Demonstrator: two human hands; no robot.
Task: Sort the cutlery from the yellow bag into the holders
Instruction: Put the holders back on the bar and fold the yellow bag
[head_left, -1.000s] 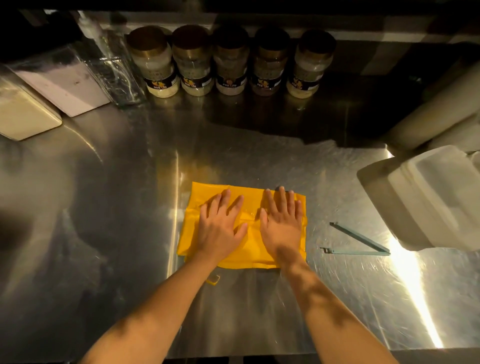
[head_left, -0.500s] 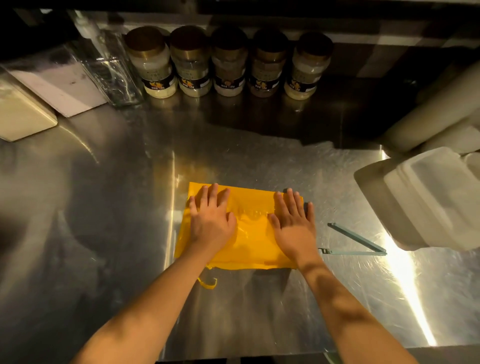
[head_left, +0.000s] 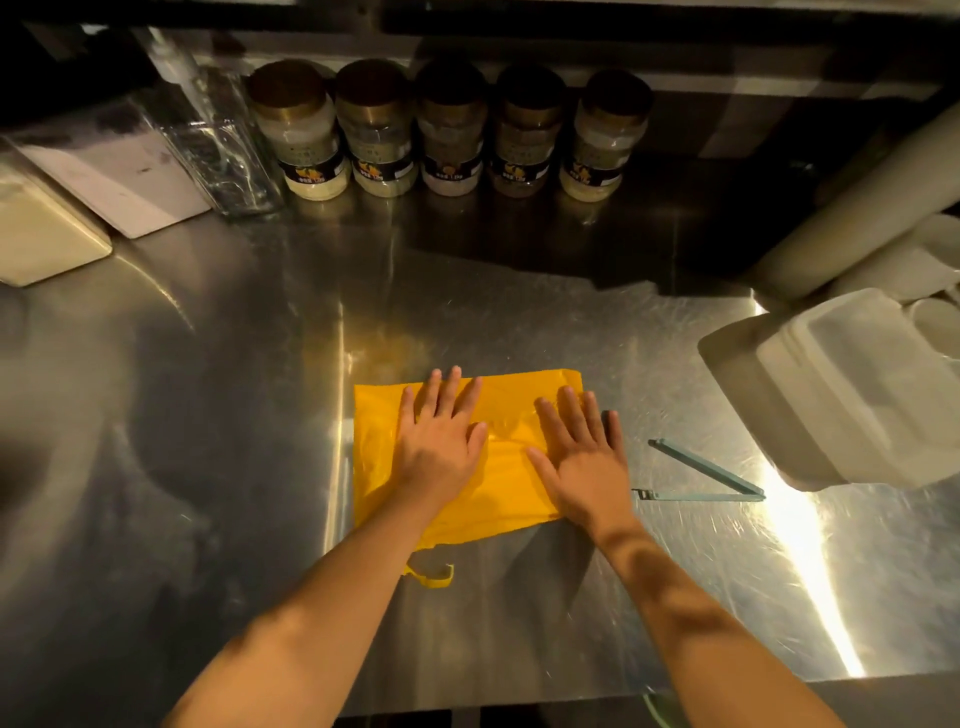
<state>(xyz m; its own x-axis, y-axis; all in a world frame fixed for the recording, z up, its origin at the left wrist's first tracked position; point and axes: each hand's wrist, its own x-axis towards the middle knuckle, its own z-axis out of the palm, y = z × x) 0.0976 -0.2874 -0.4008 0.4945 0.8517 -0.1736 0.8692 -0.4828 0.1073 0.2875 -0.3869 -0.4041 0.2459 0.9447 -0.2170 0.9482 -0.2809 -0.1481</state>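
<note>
No grip as such: left hand (head_left: 439, 441) and right hand (head_left: 584, 457) lie flat with straight fingers on the yellow bag (head_left: 514, 483), mid-bench (head_left: 208, 415), seemingly smoothing it; no cutlery or holders visible; a clip (head_left: 706, 475) lies right.

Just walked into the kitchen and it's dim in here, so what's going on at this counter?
A person is pressing both palms flat on a yellow bag lying on the steel counter. The left hand rests on its left half, and the right hand covers its right edge. A teal clip lies open beside the bag. No cutlery or holders are in view.
</note>
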